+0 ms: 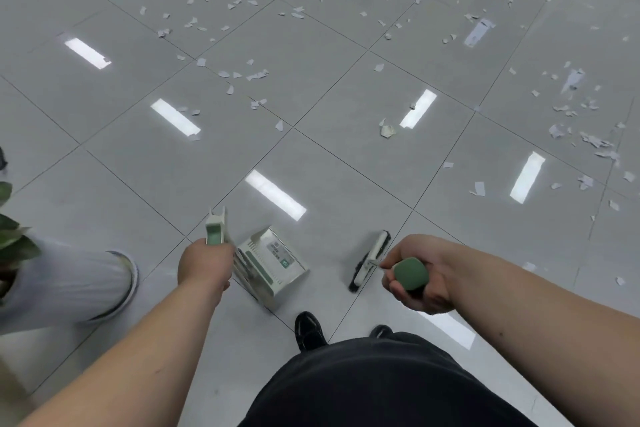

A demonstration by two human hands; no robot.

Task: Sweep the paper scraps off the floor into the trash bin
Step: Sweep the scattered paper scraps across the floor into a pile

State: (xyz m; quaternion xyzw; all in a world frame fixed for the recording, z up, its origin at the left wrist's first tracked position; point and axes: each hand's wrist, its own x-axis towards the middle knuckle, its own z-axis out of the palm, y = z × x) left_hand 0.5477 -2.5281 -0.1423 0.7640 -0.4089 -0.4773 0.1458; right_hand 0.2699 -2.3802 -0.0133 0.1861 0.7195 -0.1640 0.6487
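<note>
My left hand (204, 263) grips dustpan (268, 262) handle, right hand (420, 274) wraps broom (369, 262) top. Scraps (256, 74) light, flimsy, scatter easily; sweep gently, holding handles high.

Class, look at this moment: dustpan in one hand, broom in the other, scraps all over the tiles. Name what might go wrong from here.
1. The paper scraps lie spread wide, far ahead of the broom head; hard strokes may scatter them further.
2. The dustpan, held in the left hand, looks tilted, so scraps might slide under its lip.
3. Another person's leg stands close on the left and could be bumped.
</note>
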